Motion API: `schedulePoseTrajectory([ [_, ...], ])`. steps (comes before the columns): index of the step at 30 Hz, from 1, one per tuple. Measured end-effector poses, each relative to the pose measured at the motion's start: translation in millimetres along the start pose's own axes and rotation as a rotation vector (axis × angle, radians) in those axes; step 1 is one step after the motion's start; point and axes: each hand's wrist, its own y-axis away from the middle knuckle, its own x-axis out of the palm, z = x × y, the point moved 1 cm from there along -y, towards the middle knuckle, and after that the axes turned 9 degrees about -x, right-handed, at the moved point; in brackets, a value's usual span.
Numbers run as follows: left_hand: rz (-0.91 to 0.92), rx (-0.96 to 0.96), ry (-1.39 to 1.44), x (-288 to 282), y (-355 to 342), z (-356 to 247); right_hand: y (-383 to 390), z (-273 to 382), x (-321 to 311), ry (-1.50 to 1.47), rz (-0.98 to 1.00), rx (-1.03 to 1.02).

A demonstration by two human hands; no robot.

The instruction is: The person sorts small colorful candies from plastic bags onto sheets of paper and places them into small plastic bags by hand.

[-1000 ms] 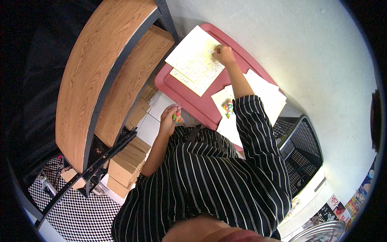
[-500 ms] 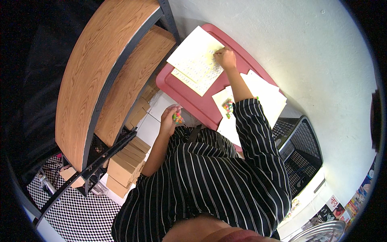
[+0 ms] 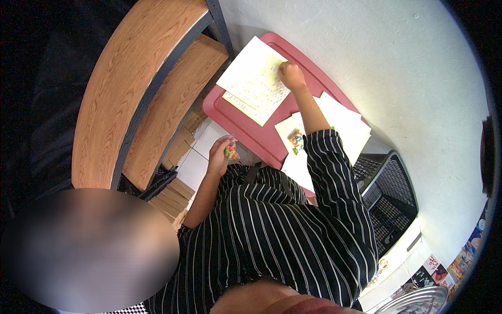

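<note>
Near left: left hand point(image 3: 217, 157) curled round clear bag point(image 3: 230, 152) of bright bits. Farther, right: second bag point(image 3: 296, 141) on white papers point(image 3: 342, 116), red table point(image 3: 242, 123). Far: right hand point(image 3: 292, 76), fingers bunched, over pale sheet point(image 3: 254, 65); can't tell if gripping. Looks like sheet step; next move needs careful fingers.

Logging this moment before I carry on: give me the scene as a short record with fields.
Left hand: grips a clear bag of multicoloured pieces beside the red tabletop
Right hand: fingers curled at the right edge of the cream sheets; contents hidden
White papers: on the tabletop, partly hidden by the right sleeve
Second multicoloured cluster: on the white papers
Black basket: right of the tabletop
</note>
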Motion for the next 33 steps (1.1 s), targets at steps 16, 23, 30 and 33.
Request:
schedulePoseTrajectory([
  [16,0.189,0.087,-0.028,37,4,-27,19,9,-15,-0.452,-0.054,0.175],
  [23,0.27,0.185,-0.07,77,21,-56,110,97,-41,-0.974,-0.261,0.23],
  [30,0.296,0.349,-0.275,104,39,-61,153,154,-69,-0.921,-0.272,0.044],
  [33,0.309,0.418,-0.329,106,44,-61,157,163,-74,-0.867,-0.283,-0.009],
])
